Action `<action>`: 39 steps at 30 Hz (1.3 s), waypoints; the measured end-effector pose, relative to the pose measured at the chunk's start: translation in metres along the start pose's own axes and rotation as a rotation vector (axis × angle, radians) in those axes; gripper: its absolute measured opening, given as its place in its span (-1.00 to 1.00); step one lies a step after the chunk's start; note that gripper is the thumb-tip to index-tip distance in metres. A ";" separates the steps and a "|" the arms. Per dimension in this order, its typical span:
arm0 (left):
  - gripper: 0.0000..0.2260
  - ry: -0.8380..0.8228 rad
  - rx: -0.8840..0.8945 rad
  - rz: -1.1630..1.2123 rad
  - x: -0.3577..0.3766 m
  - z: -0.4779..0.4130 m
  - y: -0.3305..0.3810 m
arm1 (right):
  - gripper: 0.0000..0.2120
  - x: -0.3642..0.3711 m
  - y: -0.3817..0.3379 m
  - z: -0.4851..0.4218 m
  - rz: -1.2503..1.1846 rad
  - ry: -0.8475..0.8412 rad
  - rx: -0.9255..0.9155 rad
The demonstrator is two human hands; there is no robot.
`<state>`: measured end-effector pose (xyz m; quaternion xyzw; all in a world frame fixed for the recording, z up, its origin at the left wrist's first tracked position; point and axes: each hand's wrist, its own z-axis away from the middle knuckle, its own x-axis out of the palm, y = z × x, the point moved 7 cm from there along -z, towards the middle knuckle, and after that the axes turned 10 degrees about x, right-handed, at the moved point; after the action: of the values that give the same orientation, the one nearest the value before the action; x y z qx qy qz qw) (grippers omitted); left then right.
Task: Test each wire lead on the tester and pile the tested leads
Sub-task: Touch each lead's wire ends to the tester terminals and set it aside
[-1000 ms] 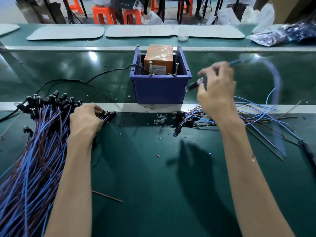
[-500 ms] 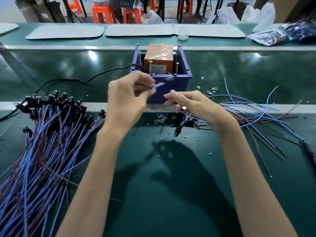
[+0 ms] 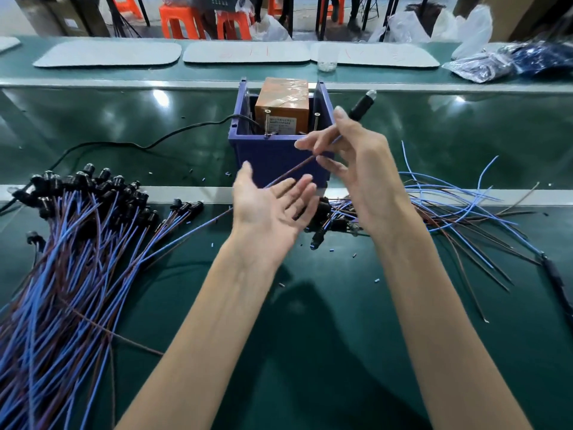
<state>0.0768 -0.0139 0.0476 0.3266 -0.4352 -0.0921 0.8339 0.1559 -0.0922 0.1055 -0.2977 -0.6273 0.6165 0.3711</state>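
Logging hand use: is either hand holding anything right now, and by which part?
The right hand pinches one wire lead on its wire, just below the black cap. The left hand is open, holding nothing.

lead [image 3: 294, 168] passed to right hand [image 3: 362, 175], lifted above tester box, left hand [image 3: 266, 212] opened palm-up

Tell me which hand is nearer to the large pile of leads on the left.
Left. The left hand hovers open right of the pile of leads; the right hand, pinching one lead, is farther right, before the blue bin.
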 end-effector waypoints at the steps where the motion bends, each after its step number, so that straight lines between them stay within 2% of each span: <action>1: -0.49 0.079 0.019 0.146 -0.006 -0.002 0.003 | -0.55 0.001 -0.001 0.001 -0.059 -0.045 0.020; 4: -0.59 0.272 0.212 0.348 -0.023 -0.006 0.021 | -0.59 -0.003 -0.001 0.002 -0.238 -0.092 0.066; 6: -0.59 0.281 0.323 0.415 -0.025 -0.006 0.035 | -0.59 -0.009 0.000 0.001 -0.228 -0.062 0.077; 9: -0.62 0.223 0.456 0.378 -0.022 -0.002 0.051 | -0.54 -0.019 -0.003 0.000 -0.117 0.009 0.034; 15: -0.59 0.066 0.578 0.090 -0.013 0.002 0.063 | -0.43 -0.035 -0.001 0.001 0.047 0.205 0.037; 20: -0.58 -0.335 0.437 -0.648 0.016 0.001 0.041 | -0.50 -0.023 0.004 -0.003 0.044 0.064 0.065; 22: -0.58 -0.428 0.376 -0.817 0.019 0.002 0.029 | -0.59 -0.014 0.009 -0.003 0.059 -0.019 0.093; 27: -0.60 -0.472 0.288 -0.955 0.017 0.000 0.018 | -0.77 0.005 0.016 0.000 0.072 -0.173 0.127; 29: -0.61 -0.489 0.274 -0.994 0.015 -0.002 0.016 | -0.84 0.008 0.017 0.001 0.100 -0.173 0.115; 32: -0.66 -0.501 0.290 -0.990 0.013 -0.004 0.018 | -0.85 0.008 0.018 0.001 0.076 -0.116 0.122; 39: -0.80 -0.393 0.668 -0.947 0.013 -0.005 0.039 | -0.85 -0.001 0.014 0.001 -0.071 0.009 0.155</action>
<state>0.0833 0.0127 0.0786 0.7053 -0.3940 -0.3699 0.4588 0.1541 -0.0928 0.0916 -0.2483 -0.5863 0.6483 0.4175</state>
